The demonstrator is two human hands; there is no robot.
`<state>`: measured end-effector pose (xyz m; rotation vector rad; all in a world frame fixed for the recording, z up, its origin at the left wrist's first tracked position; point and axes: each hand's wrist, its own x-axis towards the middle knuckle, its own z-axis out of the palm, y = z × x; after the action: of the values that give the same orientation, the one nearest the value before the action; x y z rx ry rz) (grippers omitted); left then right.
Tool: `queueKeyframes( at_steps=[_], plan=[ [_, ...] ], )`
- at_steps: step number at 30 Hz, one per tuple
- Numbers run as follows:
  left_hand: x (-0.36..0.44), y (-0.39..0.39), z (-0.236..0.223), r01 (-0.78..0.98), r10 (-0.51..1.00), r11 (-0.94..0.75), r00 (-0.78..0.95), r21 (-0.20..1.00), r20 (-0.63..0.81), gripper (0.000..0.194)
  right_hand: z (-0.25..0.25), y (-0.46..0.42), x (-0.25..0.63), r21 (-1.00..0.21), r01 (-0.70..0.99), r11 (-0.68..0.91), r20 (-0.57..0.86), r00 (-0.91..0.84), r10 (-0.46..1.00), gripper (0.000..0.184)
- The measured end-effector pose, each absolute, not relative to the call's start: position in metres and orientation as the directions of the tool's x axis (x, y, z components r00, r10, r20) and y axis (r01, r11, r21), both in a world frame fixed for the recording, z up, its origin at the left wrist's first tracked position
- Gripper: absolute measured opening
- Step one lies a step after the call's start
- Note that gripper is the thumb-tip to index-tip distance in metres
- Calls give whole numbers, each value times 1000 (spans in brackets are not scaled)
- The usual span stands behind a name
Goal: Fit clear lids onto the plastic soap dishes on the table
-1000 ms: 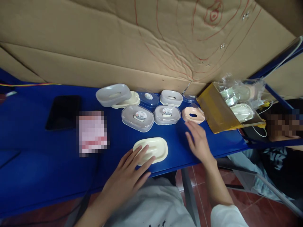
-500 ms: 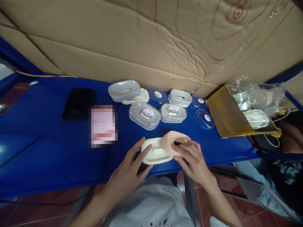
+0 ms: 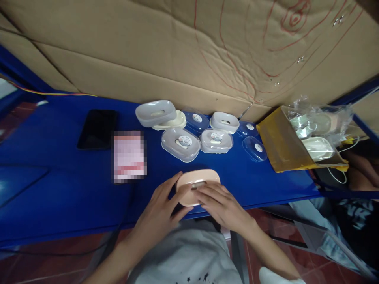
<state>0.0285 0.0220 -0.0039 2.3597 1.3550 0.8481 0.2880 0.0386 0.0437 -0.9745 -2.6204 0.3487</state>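
Note:
A peach oval soap dish [image 3: 186,179] with a slot in its middle lies near the front edge of the blue table, on top of a cream base that it now hides. My left hand [image 3: 162,201] is curled round its left end, thumb at the near side and fingers at the far side. My right hand [image 3: 222,203] grips the right half, its fingertips over and beside the slot. Just beyond stand two grey soap dishes with clear lids and round labels, one on the left [image 3: 180,145] and one on the right [image 3: 216,141].
Farther back are open grey dishes [image 3: 155,113], a cream piece [image 3: 179,119] and clear lids [image 3: 254,149]. An open carton [image 3: 275,146] with wrapped parts stands at right. A dark tablet-like object [image 3: 97,129] and a blurred pink item [image 3: 128,157] lie left. Cardboard [image 3: 118,51] backs the table.
My right hand has moved left, bringing the peach dish over the cream base so that it covers it. My left hand has stayed almost in place at the left end.

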Motion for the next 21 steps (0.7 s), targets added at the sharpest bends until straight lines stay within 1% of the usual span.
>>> queueKeyframes(
  at_steps=[1,4,6,9,12,14,15,16,17,18,19,21],
  plan=[
    [28,22,-5,689,859,-510,385,515,337,49,45,42,291,-320,600,733,201,-713,672,46],
    [28,22,-6,687,866,-499,380,528,325,53,42,49,293,-218,655,724,175,-703,689,57],
    [28,22,-6,686,872,-488,369,539,320,54,37,50,291,-175,670,721,156,-704,693,57],
    [29,23,-6,689,876,-482,367,541,312,51,31,49,289,-170,668,725,142,-711,689,57],
    [30,23,-4,689,878,-479,366,544,310,48,29,58,306,-221,633,742,161,-726,668,61],
    [29,22,-3,690,878,-478,356,543,320,46,28,74,333,-239,693,680,226,-641,733,61],
    [29,21,-2,691,877,-480,354,541,326,45,27,84,349,-233,762,604,275,-544,793,60],
    [29,20,-2,691,876,-480,353,541,327,46,25,94,367,-215,847,486,321,-409,854,59],
    [28,20,-1,689,876,-481,356,542,325,47,23,103,383,-193,910,368,357,-284,890,59],
    [28,20,-2,686,877,-481,360,546,320,50,21,110,397,-185,934,304,374,-219,901,59],
    [28,20,-2,682,878,-478,360,554,315,52,19,114,408,-176,949,261,383,-179,906,57],
    [27,20,-2,669,884,-467,354,578,305,56,16,112,418,-167,952,258,378,-180,908,49]
  ],
)
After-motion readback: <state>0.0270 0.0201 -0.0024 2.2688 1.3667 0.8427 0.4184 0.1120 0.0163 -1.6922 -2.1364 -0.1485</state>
